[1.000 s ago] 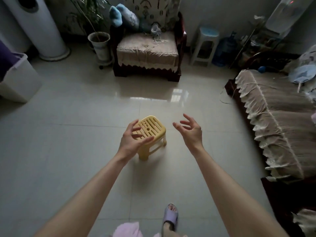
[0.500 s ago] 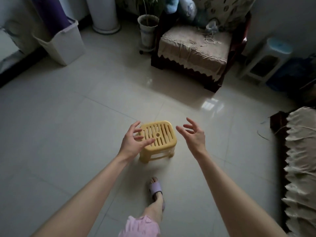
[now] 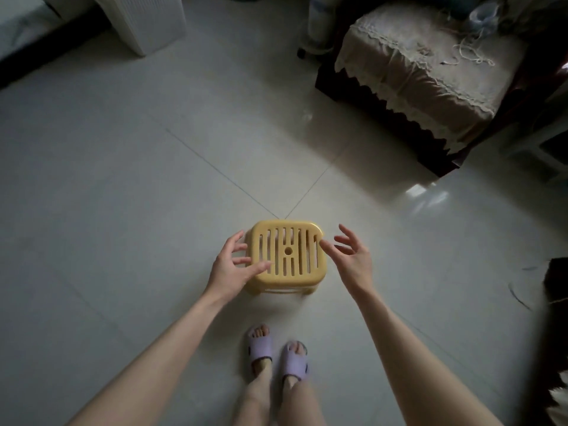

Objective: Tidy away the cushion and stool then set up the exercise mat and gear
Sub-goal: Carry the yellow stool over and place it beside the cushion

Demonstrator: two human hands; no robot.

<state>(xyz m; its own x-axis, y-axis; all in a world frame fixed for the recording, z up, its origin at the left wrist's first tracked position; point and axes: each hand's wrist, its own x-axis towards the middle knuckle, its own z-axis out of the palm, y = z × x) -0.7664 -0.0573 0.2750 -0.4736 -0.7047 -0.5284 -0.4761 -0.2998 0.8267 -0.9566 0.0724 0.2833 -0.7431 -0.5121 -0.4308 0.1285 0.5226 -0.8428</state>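
Note:
A small yellow plastic stool (image 3: 289, 255) with a slotted top stands on the tiled floor just in front of my feet. My left hand (image 3: 232, 267) is at the stool's left edge, fingers spread, thumb over the near left corner of the seat. My right hand (image 3: 350, 258) hovers open at the stool's right edge, fingertips near the rim; whether they touch it is unclear. Neither hand has closed on the stool. No cushion, mat or exercise gear can be made out.
An armchair (image 3: 430, 69) with a lace-edged beige cover stands at the upper right. A white ribbed bin (image 3: 144, 23) is at the upper left by the wall. A dark furniture edge (image 3: 556, 281) shows at the right. My feet in lilac slippers (image 3: 278, 355) stand behind the stool.
I have stepped closer and my head has tilted down, so the stool now lies straight below me. Both hands have come down to the stool's two sides.

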